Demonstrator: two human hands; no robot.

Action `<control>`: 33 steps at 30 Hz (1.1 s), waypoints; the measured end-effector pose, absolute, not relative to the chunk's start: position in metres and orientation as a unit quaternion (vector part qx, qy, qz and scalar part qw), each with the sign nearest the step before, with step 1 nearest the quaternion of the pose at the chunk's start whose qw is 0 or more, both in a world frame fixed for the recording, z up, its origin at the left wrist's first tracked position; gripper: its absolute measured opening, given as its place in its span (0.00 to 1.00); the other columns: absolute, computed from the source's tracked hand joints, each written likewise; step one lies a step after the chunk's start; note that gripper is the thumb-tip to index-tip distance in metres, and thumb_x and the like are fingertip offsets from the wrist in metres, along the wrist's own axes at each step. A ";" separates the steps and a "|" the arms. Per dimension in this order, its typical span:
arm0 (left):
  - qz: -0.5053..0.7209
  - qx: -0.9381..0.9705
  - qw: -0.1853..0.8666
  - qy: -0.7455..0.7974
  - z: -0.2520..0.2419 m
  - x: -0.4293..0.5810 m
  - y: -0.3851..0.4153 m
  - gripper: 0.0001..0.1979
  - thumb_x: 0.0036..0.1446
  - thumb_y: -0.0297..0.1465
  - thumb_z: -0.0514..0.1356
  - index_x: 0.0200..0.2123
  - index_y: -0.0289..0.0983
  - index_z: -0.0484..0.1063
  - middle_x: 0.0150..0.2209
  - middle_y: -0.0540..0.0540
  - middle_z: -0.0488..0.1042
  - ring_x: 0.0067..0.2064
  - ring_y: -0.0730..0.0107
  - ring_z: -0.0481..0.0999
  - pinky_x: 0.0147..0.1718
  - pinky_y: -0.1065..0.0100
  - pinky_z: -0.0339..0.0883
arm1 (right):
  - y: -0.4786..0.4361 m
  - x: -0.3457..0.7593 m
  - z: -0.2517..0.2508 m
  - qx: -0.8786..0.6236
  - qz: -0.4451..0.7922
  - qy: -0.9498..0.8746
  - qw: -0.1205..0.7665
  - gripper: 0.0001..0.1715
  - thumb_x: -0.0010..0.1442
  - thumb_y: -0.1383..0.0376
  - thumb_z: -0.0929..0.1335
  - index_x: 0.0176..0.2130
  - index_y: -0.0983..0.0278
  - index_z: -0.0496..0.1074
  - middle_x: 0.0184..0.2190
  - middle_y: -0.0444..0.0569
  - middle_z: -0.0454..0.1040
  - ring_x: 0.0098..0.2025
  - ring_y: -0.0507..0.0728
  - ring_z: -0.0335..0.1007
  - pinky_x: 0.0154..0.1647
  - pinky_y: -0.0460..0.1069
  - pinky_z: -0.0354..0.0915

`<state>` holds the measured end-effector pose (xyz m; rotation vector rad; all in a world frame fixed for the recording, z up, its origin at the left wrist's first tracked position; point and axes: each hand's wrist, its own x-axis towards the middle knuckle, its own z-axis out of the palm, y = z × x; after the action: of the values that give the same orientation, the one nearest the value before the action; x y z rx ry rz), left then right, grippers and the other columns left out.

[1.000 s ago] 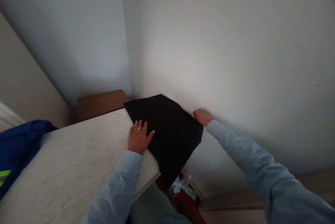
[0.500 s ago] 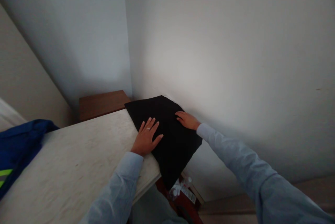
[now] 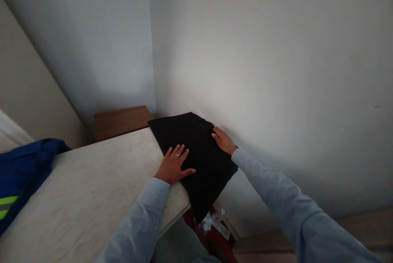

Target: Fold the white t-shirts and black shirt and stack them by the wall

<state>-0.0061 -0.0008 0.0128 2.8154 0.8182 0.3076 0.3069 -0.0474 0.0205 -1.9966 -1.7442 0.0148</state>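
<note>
A black cloth (image 3: 196, 148) lies across the right end of the pale marbled table (image 3: 116, 189), beside the wall, and its near corner hangs over the table's edge. My left hand (image 3: 175, 164) rests with spread fingers on the cloth's left edge, a ring on one finger. On the cloth's wall side lies my right hand (image 3: 224, 141), its fingers stretched out over the cloth's edge. Neither hand grips the fabric.
Blue fabric with a yellow-green and grey stripe (image 3: 27, 173) lies at the table's left. Beyond the far edge stands a brown wooden surface (image 3: 121, 121). Below the table's right corner are clear plastic items (image 3: 207, 224) on something red.
My left hand has slid slightly nearer to me over the cloth. My right hand has shifted a little right, towards the cloth's wall-side edge. The view has moved slightly.
</note>
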 end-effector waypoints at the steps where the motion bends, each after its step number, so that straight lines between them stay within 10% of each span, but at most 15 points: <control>1: 0.100 0.951 0.095 0.278 0.014 -0.006 -0.001 0.48 0.56 0.64 0.48 0.68 0.36 0.57 0.70 0.37 0.52 0.72 0.49 0.48 0.68 0.47 0.40 | -0.054 0.295 0.021 -0.702 -0.006 -0.668 0.248 0.38 0.70 0.45 0.54 0.65 0.66 0.63 0.68 0.56 0.58 0.70 0.60 0.51 0.72 0.59 0.48; 11: 0.082 0.950 0.096 0.285 0.017 -0.007 -0.002 0.49 0.55 0.64 0.50 0.69 0.36 0.56 0.71 0.38 0.50 0.72 0.50 0.46 0.69 0.47 0.38 | -0.116 0.284 -0.004 -0.701 -0.057 -0.657 0.269 0.32 0.72 0.51 0.53 0.60 0.62 0.71 0.61 0.53 0.69 0.66 0.61 0.62 0.69 0.64 0.54; 22: 0.119 0.948 0.106 0.274 0.007 -0.007 0.005 0.48 0.55 0.64 0.51 0.68 0.38 0.58 0.70 0.37 0.54 0.71 0.49 0.50 0.68 0.45 0.42 | -0.166 0.323 -0.048 -0.724 0.019 -0.521 0.452 0.40 0.68 0.43 0.56 0.67 0.64 0.60 0.70 0.55 0.53 0.72 0.61 0.44 0.72 0.62 0.44; 33: 0.121 0.948 0.105 0.274 0.007 -0.009 0.006 0.45 0.57 0.62 0.52 0.68 0.39 0.58 0.69 0.38 0.55 0.71 0.50 0.51 0.68 0.45 0.42 | -0.198 0.307 -0.046 -0.683 0.206 -0.283 0.641 0.38 0.55 0.38 0.68 0.50 0.65 0.75 0.50 0.56 0.77 0.52 0.64 0.73 0.52 0.58 0.70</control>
<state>-0.0087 0.0059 0.0074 2.7953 0.8087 0.3563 0.3067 -0.1981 -0.0461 -1.5571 -0.6448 0.4701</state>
